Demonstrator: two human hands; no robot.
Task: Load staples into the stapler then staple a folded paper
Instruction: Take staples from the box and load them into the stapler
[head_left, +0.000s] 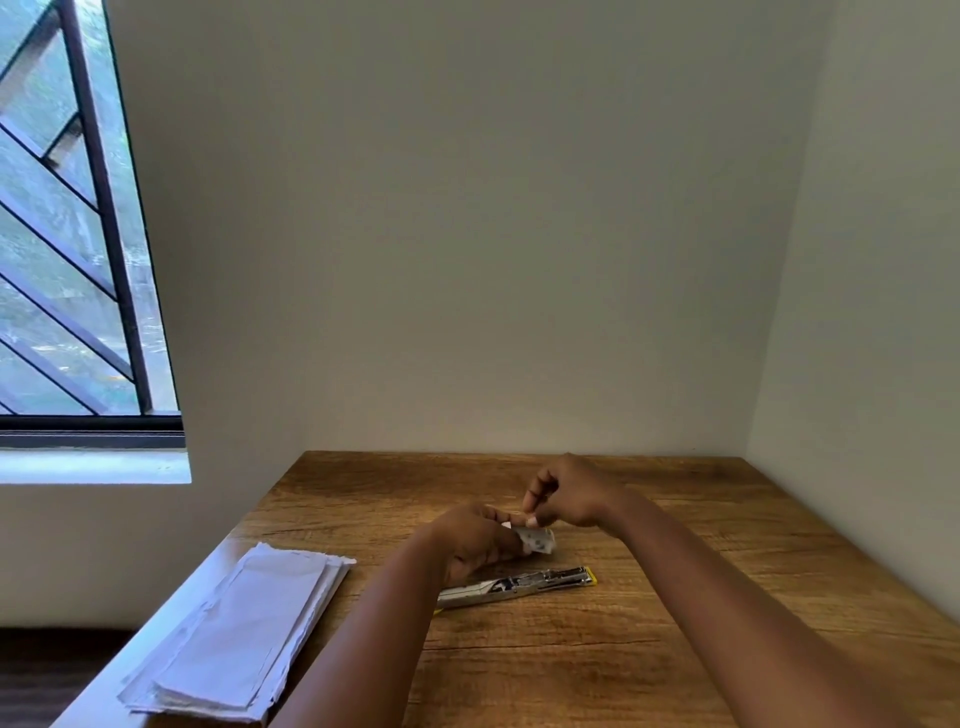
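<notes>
A metal stapler (519, 586) with yellow trim lies opened flat on the wooden table (675, 597), just in front of my hands. My left hand (475, 540) grips a small white staple box (539, 541) above the table. My right hand (566, 496) hovers over the box with thumb and fingers pinched together at its top edge; whether they hold staples or the box flap is too small to tell. A stack of folded white papers (244, 629) lies at the table's left edge.
The table stands in a corner, with a wall behind it and another on the right. A barred window (67, 234) is at the far left. Bare wood stretches across the table's right half and back.
</notes>
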